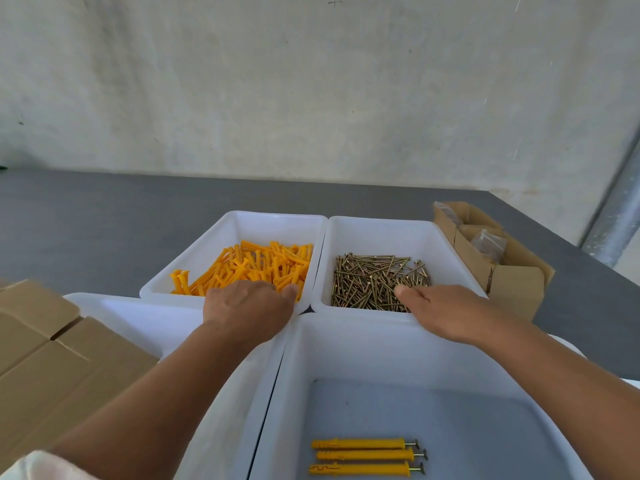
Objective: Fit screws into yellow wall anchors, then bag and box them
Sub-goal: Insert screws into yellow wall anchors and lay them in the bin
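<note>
Three finished anchor-and-screw sets (367,457) lie in the bottom-centre tray (450,351). Mid-frame, the left hand (247,311) reaches among yellow anchors (256,268), the right hand (446,311) among screws (374,282); fingers hidden, so grip unclear. Best pinch one of each, lifting singly to avoid tangles.

text: none legible | labels: none (cartons plain)

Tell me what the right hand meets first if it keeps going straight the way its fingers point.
The right hand points forward and left over the screw bin; it would likely meet the pile of screws first, though its height above them is unclear.
</note>
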Demonstrator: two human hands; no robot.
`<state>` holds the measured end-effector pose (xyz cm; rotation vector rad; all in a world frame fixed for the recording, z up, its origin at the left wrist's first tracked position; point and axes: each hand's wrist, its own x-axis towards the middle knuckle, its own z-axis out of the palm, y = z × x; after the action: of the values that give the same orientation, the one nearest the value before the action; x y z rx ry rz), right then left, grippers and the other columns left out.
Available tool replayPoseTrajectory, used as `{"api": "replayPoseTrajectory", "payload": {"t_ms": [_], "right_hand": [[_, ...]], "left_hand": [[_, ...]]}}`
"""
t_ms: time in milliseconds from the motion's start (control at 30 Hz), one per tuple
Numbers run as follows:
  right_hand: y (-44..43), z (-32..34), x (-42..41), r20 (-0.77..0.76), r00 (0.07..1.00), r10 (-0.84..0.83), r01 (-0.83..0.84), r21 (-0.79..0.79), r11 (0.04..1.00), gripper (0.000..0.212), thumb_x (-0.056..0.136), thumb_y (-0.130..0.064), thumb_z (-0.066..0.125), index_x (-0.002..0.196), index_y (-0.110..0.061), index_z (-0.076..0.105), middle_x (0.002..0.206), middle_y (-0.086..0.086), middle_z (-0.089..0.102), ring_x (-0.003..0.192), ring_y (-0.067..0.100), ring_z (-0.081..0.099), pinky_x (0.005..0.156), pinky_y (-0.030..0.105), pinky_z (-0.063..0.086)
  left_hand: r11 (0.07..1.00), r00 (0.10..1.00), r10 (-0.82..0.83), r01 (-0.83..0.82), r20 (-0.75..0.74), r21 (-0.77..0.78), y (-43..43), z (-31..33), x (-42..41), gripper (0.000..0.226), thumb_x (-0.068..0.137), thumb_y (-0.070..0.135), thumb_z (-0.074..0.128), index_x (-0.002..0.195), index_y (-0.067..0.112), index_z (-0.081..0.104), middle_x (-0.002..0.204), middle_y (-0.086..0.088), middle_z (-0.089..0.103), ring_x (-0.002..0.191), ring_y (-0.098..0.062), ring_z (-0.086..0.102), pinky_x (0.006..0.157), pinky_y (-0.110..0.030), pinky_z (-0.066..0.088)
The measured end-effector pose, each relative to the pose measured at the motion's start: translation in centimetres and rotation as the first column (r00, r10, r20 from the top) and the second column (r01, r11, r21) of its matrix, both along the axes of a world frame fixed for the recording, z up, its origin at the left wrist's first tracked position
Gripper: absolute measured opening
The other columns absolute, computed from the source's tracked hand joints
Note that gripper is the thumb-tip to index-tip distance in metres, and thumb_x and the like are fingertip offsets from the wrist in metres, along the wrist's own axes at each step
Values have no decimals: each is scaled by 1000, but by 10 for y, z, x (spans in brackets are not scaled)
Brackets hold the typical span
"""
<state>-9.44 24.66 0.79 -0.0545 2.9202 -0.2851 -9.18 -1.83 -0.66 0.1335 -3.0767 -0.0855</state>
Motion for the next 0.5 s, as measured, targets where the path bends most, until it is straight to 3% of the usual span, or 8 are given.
{"api": "replayPoseTrajectory", "payload": {"t_ms": [67, 133, 233, 367, 500], "right_hand": [[-4, 2, -5, 94, 996, 6, -10, 44, 999, 73, 98, -64, 5, 148, -25, 42, 153, 7, 40, 140, 28, 36, 111, 39, 30], [-7, 4, -9, 156, 988, -8, 3, 31, 1000, 73, 98, -65, 8, 152, -23, 33, 160, 7, 27, 145, 27, 27, 114, 37, 24], [-6, 5, -12, 192, 981, -24, 26, -4, 1000, 68, 100, -62, 18, 151, -22, 35, 161, 5, 26, 146, 25, 26, 115, 36, 22], [-8, 7, -12, 187, 982, 9, -5, -21, 1000, 51, 103, -49, 27, 130, -19, 58, 145, 6, 48, 120, 23, 47, 94, 31, 32], [-9, 7, -11, 205, 975, 82, -83, -4, 997, 36, 106, -34, 25, 105, -23, 60, 129, 1, 56, 100, 16, 46, 85, 30, 31]], "left_hand": [[1000, 1000, -9, 9, -14, 16, 0, 1, 0, 55, 101, 53, 18, 96, 25, 65, 87, 5, 58, 85, -18, 51, 75, -35, 35], [999, 999, -15, 17, -41, 33, 0, 1, 0, 47, 101, 46, 23, 92, 24, 63, 78, 7, 54, 82, -16, 51, 74, -35, 35], [999, 996, 3, 1, -89, 48, -1, 1, 0, 37, 99, 36, 30, 81, 22, 59, 73, 7, 51, 78, -16, 51, 71, -33, 36], [993, 990, 51, -36, -131, 109, 0, 1, -1, 33, 96, 32, 37, 72, 20, 56, 73, 3, 55, 72, -15, 53, 63, -30, 36], [988, 978, 81, -53, -193, 148, 1, 1, 0, 29, 92, 29, 42, 74, 17, 61, 75, 1, 60, 72, -18, 56, 57, -27, 36]]}}
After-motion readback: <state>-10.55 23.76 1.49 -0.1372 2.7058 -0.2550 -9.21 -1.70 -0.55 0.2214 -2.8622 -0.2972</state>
